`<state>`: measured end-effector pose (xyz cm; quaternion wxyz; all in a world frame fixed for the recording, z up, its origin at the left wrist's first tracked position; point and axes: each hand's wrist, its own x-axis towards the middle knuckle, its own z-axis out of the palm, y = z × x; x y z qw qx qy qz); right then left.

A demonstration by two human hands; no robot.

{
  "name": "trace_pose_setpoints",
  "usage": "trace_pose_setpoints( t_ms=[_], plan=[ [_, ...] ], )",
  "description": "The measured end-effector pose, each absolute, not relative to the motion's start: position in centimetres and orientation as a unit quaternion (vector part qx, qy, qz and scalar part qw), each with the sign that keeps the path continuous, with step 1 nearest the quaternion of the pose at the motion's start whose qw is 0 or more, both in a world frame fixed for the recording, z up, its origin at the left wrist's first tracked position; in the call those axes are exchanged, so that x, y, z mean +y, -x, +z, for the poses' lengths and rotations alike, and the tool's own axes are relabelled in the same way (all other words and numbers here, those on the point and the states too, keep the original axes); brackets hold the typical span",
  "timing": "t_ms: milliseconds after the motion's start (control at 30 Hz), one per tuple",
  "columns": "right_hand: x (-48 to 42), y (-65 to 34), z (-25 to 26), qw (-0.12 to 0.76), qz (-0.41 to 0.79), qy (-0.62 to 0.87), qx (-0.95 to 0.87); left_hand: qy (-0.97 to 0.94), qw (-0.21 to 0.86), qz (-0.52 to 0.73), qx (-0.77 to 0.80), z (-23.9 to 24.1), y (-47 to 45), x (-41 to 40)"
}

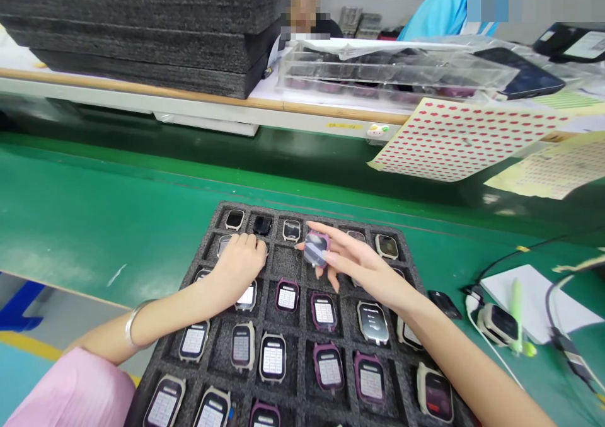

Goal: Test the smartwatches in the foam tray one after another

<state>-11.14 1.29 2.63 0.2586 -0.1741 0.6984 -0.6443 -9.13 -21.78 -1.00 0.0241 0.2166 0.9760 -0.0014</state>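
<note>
My right hand holds a purple smartwatch case between thumb and fingers, just above the black foam tray. Its dark screen is tilted toward me and looks glossy, as if under film. My left hand is curled down into the tray's second row, fingers bent together; what they grip is hidden. A pale-framed watch lies close to its left side. Several more watches fill the tray's compartments, such as a purple one with a lit white screen and a pale one.
On the green bench at right lie a cabled watch, a green pen and white paper. Black foam stacks and clear plastic trays stand on the shelf behind. Sticker sheets hang over its edge. Two people are beyond.
</note>
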Motion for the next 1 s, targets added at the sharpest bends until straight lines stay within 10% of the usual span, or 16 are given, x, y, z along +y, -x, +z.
trace_pose_setpoints(
  t_ms=[533,1000],
  plan=[
    [1.9,11.3,1.1,0.261,-0.763,0.143,0.574,-0.067,0.160,0.742,0.647,1.7,12.0,-20.4],
    [1.9,11.2,0.4,0.299,-0.783,0.126,0.531,-0.098,0.127,0.635,0.756,-0.6,10.4,-19.6]
  ],
)
